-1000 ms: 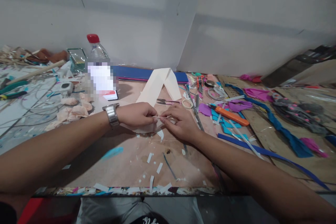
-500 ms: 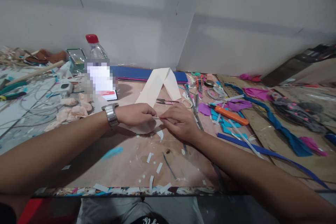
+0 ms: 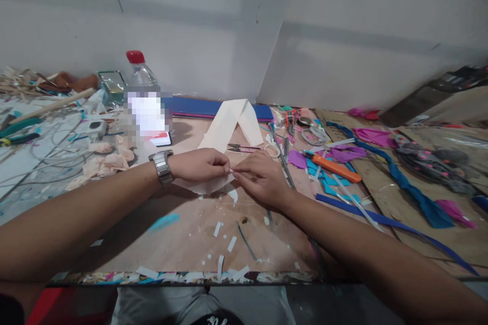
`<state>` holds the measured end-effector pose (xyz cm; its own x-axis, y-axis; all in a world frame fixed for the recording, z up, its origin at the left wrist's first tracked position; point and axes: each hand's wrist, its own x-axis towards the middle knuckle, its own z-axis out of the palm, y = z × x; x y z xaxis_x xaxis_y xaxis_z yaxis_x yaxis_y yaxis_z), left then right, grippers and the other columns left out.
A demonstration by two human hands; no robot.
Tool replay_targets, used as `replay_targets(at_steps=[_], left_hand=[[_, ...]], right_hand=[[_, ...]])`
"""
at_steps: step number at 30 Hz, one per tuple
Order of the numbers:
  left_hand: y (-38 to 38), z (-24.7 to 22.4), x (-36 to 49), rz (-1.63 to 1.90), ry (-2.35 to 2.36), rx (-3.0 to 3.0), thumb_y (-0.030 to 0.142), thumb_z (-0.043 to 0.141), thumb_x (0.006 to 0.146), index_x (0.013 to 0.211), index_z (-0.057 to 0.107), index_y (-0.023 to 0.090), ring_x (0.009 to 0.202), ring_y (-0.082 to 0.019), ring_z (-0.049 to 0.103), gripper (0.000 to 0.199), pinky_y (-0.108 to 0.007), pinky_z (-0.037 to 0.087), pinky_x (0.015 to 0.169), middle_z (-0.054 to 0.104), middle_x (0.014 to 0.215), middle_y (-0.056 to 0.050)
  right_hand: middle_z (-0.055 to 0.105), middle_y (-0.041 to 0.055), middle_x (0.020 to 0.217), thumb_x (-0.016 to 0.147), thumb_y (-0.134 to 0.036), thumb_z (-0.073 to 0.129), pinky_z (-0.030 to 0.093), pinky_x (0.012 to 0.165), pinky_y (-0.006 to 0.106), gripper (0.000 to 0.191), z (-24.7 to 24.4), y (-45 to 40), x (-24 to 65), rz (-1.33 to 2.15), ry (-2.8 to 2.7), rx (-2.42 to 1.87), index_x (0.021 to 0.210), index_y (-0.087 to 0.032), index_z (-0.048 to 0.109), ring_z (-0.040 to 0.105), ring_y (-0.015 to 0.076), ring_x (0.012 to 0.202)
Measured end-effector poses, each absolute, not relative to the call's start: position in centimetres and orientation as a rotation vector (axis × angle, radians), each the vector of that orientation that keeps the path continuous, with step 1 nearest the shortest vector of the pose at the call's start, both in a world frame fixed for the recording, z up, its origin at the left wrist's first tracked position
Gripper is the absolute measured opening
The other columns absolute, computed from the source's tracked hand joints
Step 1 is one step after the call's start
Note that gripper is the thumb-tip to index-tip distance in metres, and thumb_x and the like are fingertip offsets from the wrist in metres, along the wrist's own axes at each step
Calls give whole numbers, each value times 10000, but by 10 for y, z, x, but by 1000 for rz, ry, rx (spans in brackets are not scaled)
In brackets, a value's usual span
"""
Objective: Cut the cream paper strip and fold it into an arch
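My left hand, with a metal watch on its wrist, pinches the edge of a thin white paper-like strip. My right hand faces it from the right, thumb and fingertips closed on the same edge. The two sets of fingertips almost touch. Part of the strip is covered by my hands. Just behind them a folded cream strip stands like an upturned V; whether it joins the white piece is hidden. Small thread snips and a roll of tape lie beyond my right hand.
A lit phone leans before a red-capped bottle at the back left. An orange box cutter, coloured scraps and a blue strip lie to the right. Green-handled pliers rest far left. White paper bits dot the front edge.
My fingertips have shifted slightly along the white strip, and the gap between both hands has narrowed. Less of the pinched edge shows now. Everything else stays in place.
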<state>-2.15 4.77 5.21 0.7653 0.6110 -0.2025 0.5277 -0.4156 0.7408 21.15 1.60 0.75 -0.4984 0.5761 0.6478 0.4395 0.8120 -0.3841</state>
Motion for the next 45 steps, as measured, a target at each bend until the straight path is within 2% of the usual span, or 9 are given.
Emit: replay_targets(at_steps=[5, 17, 23, 29, 37, 45], left_hand=[[48, 53, -21, 159, 866, 2127, 429, 502, 954, 864, 689, 151, 724, -152, 560, 347, -260, 396, 671, 666, 787, -17], [41, 57, -17, 259, 900, 2282, 362, 488, 973, 847, 698, 156, 682, -133, 537, 320, -261, 343, 640, 661, 759, -11], [36, 55, -13, 288, 905, 2468, 351, 489, 995, 916, 711, 163, 689, -137, 552, 301, -270, 314, 645, 684, 774, -30], [32, 56, -10, 247, 854, 2571, 398, 466, 1038, 922, 734, 182, 663, -132, 575, 363, -269, 293, 629, 707, 758, -33], [35, 52, -12, 233, 944, 2573, 469, 466, 1054, 901, 743, 177, 647, -137, 570, 430, -264, 296, 622, 694, 727, -42], [40, 56, -16, 223, 892, 2429, 424, 506, 1012, 891, 736, 161, 625, -119, 521, 370, -260, 306, 608, 683, 743, -21]], right_hand=[[795, 45, 827, 968, -314, 683, 489, 838, 435, 117, 8, 15, 211, 203, -2179, -812, 907, -241, 751, 688, 227, 790], [767, 44, 812, 955, -264, 685, 495, 826, 419, 85, 10, 15, 210, 216, -2156, -837, 886, -233, 722, 684, 226, 799], [748, 44, 826, 905, -197, 674, 498, 795, 391, 65, 7, 16, 210, 332, -2123, -897, 850, -226, 694, 676, 221, 795], [707, 22, 780, 868, -143, 627, 483, 726, 329, 115, 7, 13, 209, 615, -2102, -959, 790, -207, 681, 650, 194, 758], [725, 44, 821, 899, -189, 647, 479, 776, 342, 98, 9, 14, 211, 630, -2095, -969, 827, -198, 714, 665, 203, 803], [730, 50, 846, 926, -225, 631, 489, 779, 350, 112, 7, 15, 213, 621, -2081, -972, 848, -198, 708, 674, 211, 825]])
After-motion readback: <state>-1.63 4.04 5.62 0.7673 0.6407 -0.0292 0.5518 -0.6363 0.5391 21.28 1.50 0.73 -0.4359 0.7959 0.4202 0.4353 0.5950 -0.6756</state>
